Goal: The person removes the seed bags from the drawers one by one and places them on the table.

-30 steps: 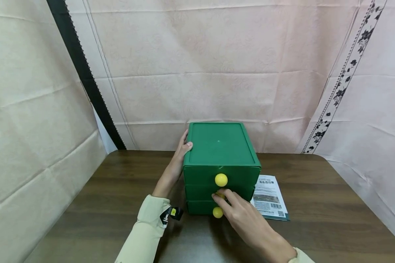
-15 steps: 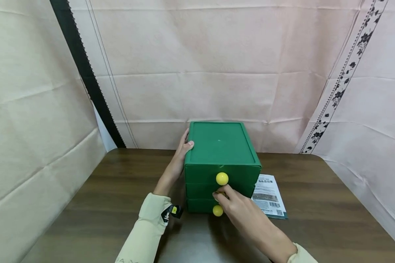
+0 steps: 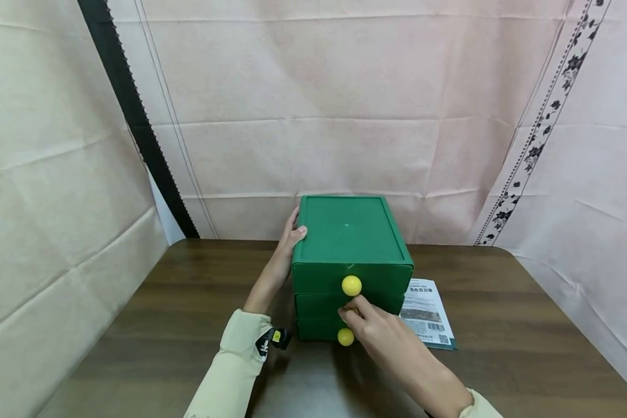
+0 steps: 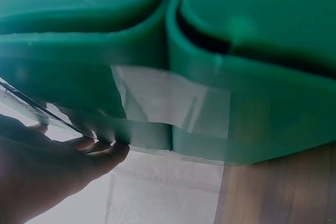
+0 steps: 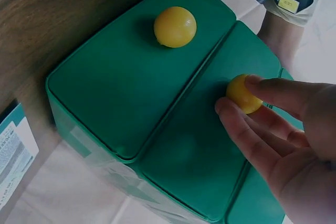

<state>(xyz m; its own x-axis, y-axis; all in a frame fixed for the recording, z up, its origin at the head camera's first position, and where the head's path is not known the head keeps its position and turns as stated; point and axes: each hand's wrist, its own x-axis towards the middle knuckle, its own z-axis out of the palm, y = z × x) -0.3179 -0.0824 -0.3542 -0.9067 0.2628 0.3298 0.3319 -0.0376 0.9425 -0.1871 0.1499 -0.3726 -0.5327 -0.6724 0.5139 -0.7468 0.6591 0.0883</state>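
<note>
A green drawer cabinet (image 3: 347,232) with three stacked drawers stands on the table, each drawer front bearing a yellow ball knob. My right hand (image 3: 386,339) pinches the middle knob (image 5: 239,92) between thumb and fingers. Directly above that hand is the top knob (image 3: 351,285), and below it the bottom knob (image 3: 346,337). The drawer fronts look flush in the right wrist view. My left hand (image 3: 284,249) rests along the cabinet's left side, thumb at the top edge. In the left wrist view, its fingertips touch the side wall, where clear tape (image 4: 168,98) runs across the drawers.
A printed sheet or booklet (image 3: 427,313) lies on the brown wooden table (image 3: 177,325), right of the cabinet and partly behind it. Pale cloth (image 3: 319,104) hangs behind the table and at both sides. A small device (image 3: 277,338) is strapped to the left wrist.
The right fingertips have drawn in slightly on the middle knob, so less yellow shows between them in the head view. The left hand and the cabinet stay in place.
</note>
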